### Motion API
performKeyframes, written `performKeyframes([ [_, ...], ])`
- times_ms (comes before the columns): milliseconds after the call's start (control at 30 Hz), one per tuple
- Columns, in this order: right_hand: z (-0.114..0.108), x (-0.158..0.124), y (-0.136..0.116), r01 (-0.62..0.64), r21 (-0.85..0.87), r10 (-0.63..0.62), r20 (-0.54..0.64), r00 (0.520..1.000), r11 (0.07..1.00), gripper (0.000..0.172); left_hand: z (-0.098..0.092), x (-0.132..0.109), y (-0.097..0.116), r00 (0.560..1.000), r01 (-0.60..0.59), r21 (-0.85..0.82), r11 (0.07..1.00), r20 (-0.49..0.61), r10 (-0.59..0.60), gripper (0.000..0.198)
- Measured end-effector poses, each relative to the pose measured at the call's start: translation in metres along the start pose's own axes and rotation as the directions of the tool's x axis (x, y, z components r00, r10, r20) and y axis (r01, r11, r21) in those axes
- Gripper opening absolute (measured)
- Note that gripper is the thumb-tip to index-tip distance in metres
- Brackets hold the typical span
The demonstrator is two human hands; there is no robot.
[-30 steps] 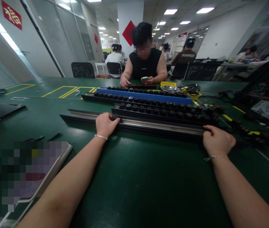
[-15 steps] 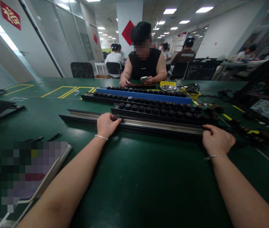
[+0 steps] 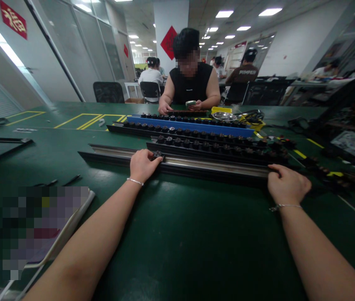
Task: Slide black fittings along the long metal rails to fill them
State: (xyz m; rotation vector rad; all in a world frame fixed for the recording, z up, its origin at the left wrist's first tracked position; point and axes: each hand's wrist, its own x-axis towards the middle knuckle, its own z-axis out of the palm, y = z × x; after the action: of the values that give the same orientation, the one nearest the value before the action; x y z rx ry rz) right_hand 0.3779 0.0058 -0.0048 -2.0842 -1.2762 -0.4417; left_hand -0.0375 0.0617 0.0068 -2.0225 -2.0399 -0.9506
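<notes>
A long black rail with a silvery channel (image 3: 202, 164) lies across the green table (image 3: 177, 234) in front of me. My left hand (image 3: 142, 164) rests on the rail, fingers curled round a small black knob-like part (image 3: 158, 155) that sits in the channel. My right hand (image 3: 287, 184) is closed over the rail's right end, index finger stretched along it. Behind this rail lie further black rails (image 3: 215, 147) carrying rows of several black knobs, and a blue rail (image 3: 193, 124) with the same parts.
A person in a black sleeveless top (image 3: 190, 85) sits opposite, hands at a dark strip. A metal bowl (image 3: 224, 116) and a yellow tray stand near them. Loose black parts (image 3: 325, 171) lie at the right. A blurred flat object (image 3: 39, 225) is at my near left.
My left hand has slid the small black part a little to the right along the rail. A hand at the far left edge has gone out of view, and the dark panel there shifted.
</notes>
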Motion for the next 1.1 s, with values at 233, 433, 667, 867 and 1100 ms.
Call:
performKeyframes([
  [233, -0.0028, -0.0018, -0.004, -0.011, 0.028, 0.011, -0.017, 1.0, 1.0, 0.037, 0.0008, -0.0022, 0.0041, 0.999, -0.037, -0.019, 0.999, -0.001, 0.037, 0.029],
  [433, -0.0029, -0.0018, -0.0041, -0.014, 0.024, 0.014, -0.007, 1.0, 1.0, 0.037, 0.0005, -0.0031, 0.0059, 0.997, -0.075, -0.029, 0.997, -0.014, 0.075, 0.028],
  [667, -0.0012, -0.0019, -0.0028, -0.012, 0.011, 0.012, -0.011, 1.0, 1.0, 0.035, 0.0011, -0.0034, 0.0097, 0.994, -0.101, -0.047, 0.994, 0.027, 0.102, 0.027],
  [867, -0.0017, -0.0021, -0.0039, -0.012, 0.026, 0.013, -0.01, 1.0, 1.0, 0.036, 0.003, -0.003, 0.01, 0.989, -0.143, -0.058, 0.988, 0.019, 0.144, 0.027],
  [1100, -0.0015, -0.0019, -0.0028, 0.003, 0.025, -0.003, -0.017, 1.0, 1.0, 0.036, 0.0039, -0.0035, 0.0097, 0.982, -0.185, -0.091, 0.979, 0.026, 0.188, 0.027],
])
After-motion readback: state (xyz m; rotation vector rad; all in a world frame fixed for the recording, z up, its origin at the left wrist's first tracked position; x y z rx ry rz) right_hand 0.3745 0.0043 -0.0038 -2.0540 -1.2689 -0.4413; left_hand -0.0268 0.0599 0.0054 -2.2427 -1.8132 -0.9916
